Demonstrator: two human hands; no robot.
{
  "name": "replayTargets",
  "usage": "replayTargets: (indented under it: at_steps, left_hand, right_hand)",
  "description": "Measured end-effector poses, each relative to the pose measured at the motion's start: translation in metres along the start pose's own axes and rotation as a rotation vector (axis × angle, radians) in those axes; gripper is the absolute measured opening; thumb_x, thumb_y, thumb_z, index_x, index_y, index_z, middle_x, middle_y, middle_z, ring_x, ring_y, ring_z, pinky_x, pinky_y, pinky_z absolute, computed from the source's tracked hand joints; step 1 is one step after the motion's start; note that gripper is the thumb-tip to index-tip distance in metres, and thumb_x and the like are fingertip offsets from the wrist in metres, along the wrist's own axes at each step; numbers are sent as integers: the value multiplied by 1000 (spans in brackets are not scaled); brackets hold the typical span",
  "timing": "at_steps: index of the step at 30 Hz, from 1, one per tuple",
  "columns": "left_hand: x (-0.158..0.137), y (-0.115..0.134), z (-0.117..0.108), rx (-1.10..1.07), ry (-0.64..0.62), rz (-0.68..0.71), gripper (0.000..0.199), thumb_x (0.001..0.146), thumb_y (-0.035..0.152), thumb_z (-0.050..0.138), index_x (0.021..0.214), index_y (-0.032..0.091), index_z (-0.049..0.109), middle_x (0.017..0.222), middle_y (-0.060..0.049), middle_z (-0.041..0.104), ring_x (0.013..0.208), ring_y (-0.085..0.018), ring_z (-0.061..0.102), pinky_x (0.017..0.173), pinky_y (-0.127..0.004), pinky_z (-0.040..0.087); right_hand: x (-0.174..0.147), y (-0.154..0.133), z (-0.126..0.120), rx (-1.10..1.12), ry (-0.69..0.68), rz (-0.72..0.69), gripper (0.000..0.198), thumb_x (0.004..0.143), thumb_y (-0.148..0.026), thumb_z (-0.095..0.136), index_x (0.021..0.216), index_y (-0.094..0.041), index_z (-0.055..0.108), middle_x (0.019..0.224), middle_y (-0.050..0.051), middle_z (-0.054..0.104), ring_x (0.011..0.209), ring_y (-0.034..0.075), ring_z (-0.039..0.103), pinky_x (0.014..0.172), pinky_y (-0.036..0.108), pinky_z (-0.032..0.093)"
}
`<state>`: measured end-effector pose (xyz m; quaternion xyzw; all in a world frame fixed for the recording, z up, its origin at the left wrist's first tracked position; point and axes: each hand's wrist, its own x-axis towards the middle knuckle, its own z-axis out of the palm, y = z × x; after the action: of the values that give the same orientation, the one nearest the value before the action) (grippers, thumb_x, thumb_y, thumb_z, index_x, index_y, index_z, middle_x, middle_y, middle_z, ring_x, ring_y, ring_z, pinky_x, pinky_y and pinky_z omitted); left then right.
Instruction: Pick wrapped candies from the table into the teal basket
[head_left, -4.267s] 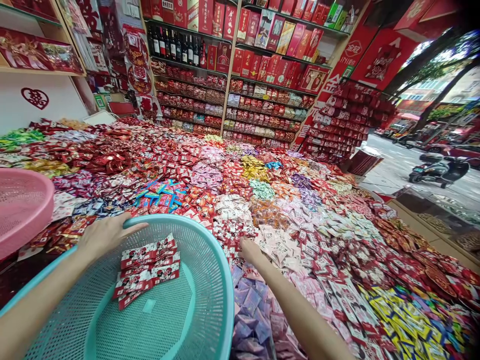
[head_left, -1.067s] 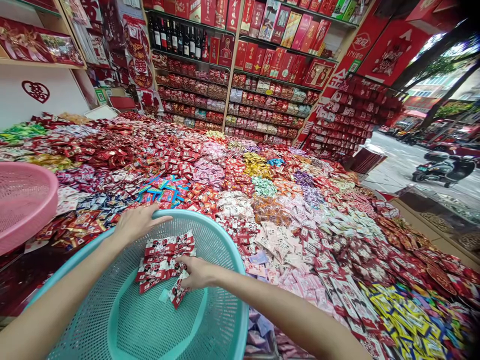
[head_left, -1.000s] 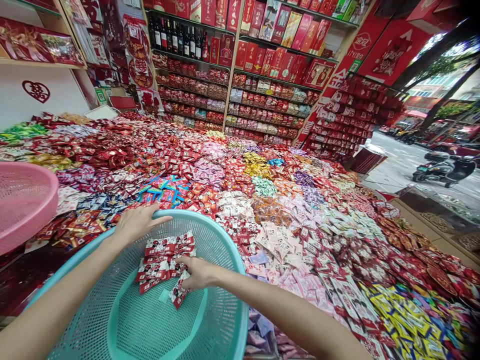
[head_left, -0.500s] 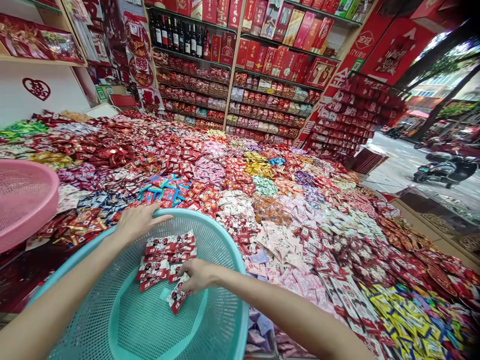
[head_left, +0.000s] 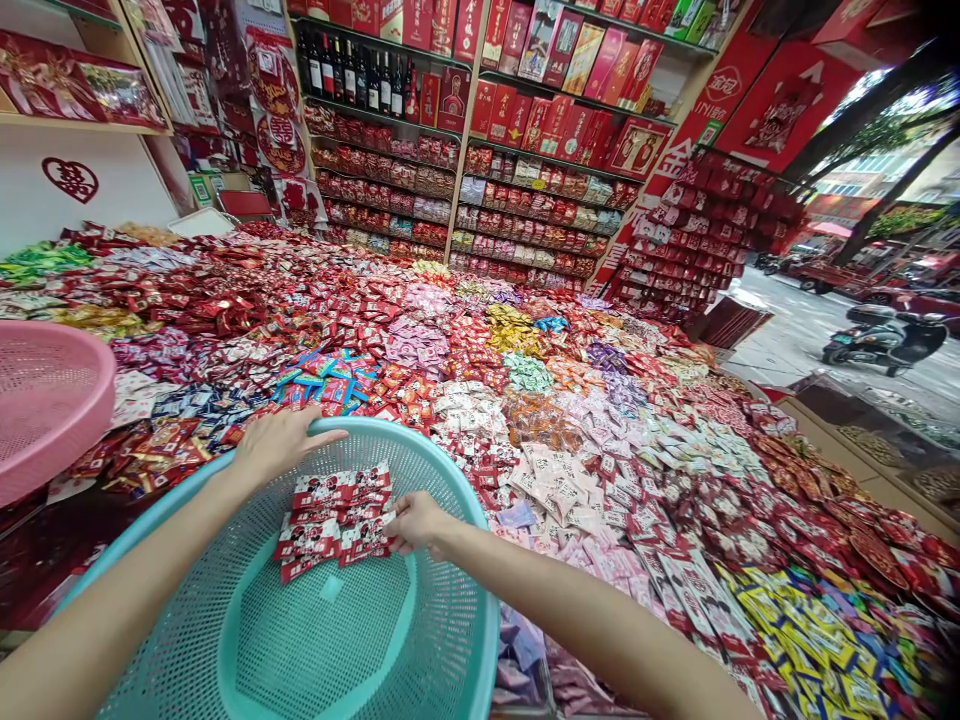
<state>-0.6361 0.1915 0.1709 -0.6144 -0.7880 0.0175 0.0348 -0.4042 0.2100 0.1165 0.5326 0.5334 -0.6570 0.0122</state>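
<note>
A teal plastic basket (head_left: 330,660) with mesh walls is in front of me, tilted so that its inside faces me. My left hand (head_left: 276,446) grips its far rim, thumb stretched along the edge and fingers partly hidden behind it. Small red-and-white candy packets (head_left: 315,535) lie in overlapping rows at the basket's far inner side. At the right end of the lower row, my right hand (head_left: 416,522) has its fingers closed on the edge of a candy packet (head_left: 367,535), which lies against the others.
Heaps of wrapped candies (head_left: 555,480) spread beyond and right of the basket. A pink basket (head_left: 105,400) stands at left. Shelves (head_left: 461,150) with bottles, boxes and packets rise at the back. A parked scooter (head_left: 885,335) is outside at right.
My right hand has moved up and right with a packet. That packet, earlier tilted low over the basket's bottom, now lies in line with the lower row. My left hand stays on the rim.
</note>
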Motion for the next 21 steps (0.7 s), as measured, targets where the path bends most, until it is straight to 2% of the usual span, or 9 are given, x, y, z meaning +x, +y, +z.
replayTargets:
  at_steps: [3, 5, 7, 10, 13, 17, 19, 21]
  left_hand:
    - [0, 0, 0, 0, -7, 3, 76, 78, 80, 17, 100, 21, 59, 92, -17, 70, 91, -41, 65, 69, -42, 45]
    - [1, -1, 1, -3, -11, 5, 77, 80, 78, 14, 103, 21, 59, 92, -17, 70, 92, -41, 65, 69, -42, 45]
    - [2, -2, 2, -7, -16, 6, 78, 81, 77, 11, 106, 20, 59, 91, -17, 70, 91, -40, 66, 69, -42, 45]
    - [3, -3, 4, -11, -19, 1, 79, 80, 78, 13, 109, 20, 59, 92, -17, 70, 91, -41, 66, 69, -43, 45]
    - [1, -3, 2, -12, -18, -5, 79, 80, 78, 14, 108, 19, 60, 91, -18, 70, 91, -40, 66, 71, -43, 46]
    - [-4, -8, 0, -21, -26, 0, 77, 81, 77, 16, 111, 20, 58, 92, -18, 71, 94, -39, 66, 73, -42, 46]
    - [-7, -14, 0, -19, -41, -22, 78, 80, 78, 16, 113, 20, 57, 95, -18, 71, 92, -40, 66, 72, -43, 46]
    - [-10, -21, 0, -12, -60, -57, 77, 79, 79, 17, 109, 21, 57, 94, -18, 71, 89, -40, 66, 69, -43, 47]
  right_hand:
    - [3, 3, 3, 61, -4, -15, 31, 73, 0, 61, 89, -20, 44, 47, -9, 54, 44, 12, 56, 48, 20, 48]
    - [5, 5, 3, -8, 24, -45, 35, 72, -1, 62, 97, -19, 45, 51, -8, 56, 48, 14, 60, 50, 21, 50]
    - [3, 5, 1, -217, 107, -147, 34, 73, -6, 64, 100, -18, 47, 65, -2, 64, 58, 17, 66, 55, 24, 51]
    - [-10, 2, 0, -661, 257, -384, 25, 79, -16, 62, 102, -16, 53, 95, 11, 69, 87, 26, 69, 72, 34, 52]
    - [-33, -4, 4, -912, 265, -518, 22, 85, -21, 54, 107, -16, 55, 104, 15, 69, 96, 29, 67, 78, 37, 48]
    - [-60, -11, -2, -856, 256, -663, 17, 89, -26, 49, 103, -19, 58, 103, 9, 69, 88, 23, 66, 72, 31, 44]
    - [-65, -13, -18, -752, 324, -719, 16, 91, -28, 49, 102, -21, 58, 98, 6, 69, 85, 19, 64, 72, 28, 42]
    - [-63, -11, -45, -644, 431, -751, 16, 92, -28, 48, 103, -21, 58, 92, 4, 69, 80, 17, 62, 71, 26, 40]
